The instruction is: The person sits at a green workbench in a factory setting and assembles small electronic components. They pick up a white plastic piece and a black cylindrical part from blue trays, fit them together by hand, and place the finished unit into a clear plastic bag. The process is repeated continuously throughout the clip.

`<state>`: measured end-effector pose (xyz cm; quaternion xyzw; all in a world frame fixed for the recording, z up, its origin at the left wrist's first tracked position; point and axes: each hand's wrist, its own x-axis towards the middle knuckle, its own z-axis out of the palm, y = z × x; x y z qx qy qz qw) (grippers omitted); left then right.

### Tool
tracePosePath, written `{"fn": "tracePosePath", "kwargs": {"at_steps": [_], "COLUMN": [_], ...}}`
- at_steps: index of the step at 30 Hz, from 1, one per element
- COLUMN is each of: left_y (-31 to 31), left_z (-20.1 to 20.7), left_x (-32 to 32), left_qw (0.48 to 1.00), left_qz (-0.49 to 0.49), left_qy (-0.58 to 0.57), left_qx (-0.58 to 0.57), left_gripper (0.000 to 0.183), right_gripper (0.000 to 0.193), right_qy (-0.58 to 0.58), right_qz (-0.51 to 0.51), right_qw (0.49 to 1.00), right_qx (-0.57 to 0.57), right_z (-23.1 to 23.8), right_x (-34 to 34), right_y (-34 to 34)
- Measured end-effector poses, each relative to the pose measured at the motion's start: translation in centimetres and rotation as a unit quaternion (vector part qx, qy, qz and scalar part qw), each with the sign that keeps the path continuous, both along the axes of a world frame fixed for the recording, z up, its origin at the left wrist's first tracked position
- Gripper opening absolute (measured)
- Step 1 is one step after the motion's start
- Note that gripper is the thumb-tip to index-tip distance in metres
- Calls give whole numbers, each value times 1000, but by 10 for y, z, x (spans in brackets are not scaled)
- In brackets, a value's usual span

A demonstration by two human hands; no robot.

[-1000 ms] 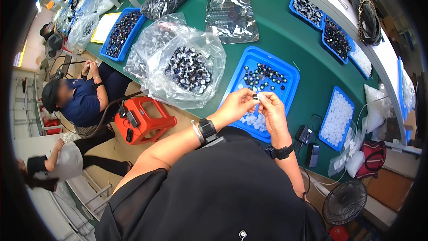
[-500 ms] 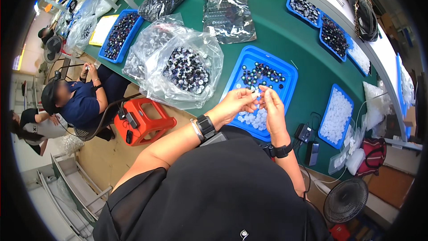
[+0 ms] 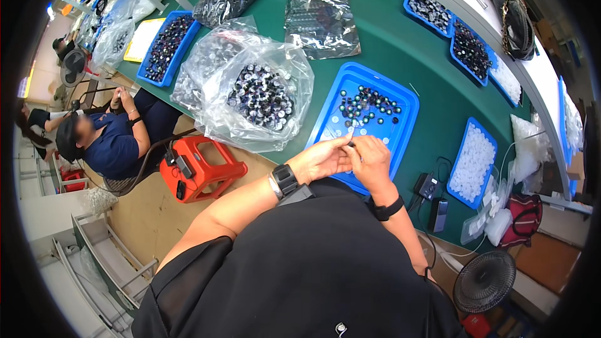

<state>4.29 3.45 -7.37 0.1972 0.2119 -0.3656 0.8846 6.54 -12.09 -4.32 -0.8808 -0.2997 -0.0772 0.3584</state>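
Observation:
My left hand (image 3: 320,160) and my right hand (image 3: 370,161) meet over the near part of a blue tray (image 3: 408,109). Their fingertips are pinched together around a small dark part (image 3: 351,144), mostly hidden by the fingers. A tiny white bit shows just above the fingertips; I cannot tell whether it is held. In the tray's far half lie many small dark shiny round parts (image 3: 369,101), some with a greenish face. Small translucent white discs (image 3: 384,140) lie nearer, partly covered by my hands.
Left of the tray, an open clear bag (image 3: 294,81) holds dark and white parts. A silvery bag (image 3: 322,23) lies behind. On the right are a tray of white pieces (image 3: 471,161) and a black device (image 3: 439,214) with cables. A red stool (image 3: 199,172) and a seated co-worker (image 3: 119,141) are left.
My right hand has moved down and left, curling in against the left fingertips. A dark part now shows in the pinch, where a whitish piece showed before. Co-workers at left shifted slightly.

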Motion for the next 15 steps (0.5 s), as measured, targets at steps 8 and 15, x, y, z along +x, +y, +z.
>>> {"fn": "tracePosePath", "kwargs": {"at_steps": [8,15], "left_y": [72,96], "left_z": [-88,-51], "left_x": [4,21], "left_qw": [963,939], "left_qz": [248,226], "left_qy": [93,51], "left_qx": [-49,256], "left_gripper": [37,30], "right_gripper": [32,29], "right_qy": [275,196], "right_qz": [-40,-125], "right_qw": [960,971], "right_qx": [-36,-58], "right_z": [-73,-137], "right_x": [16,66], "right_y": [-16,-40]}}
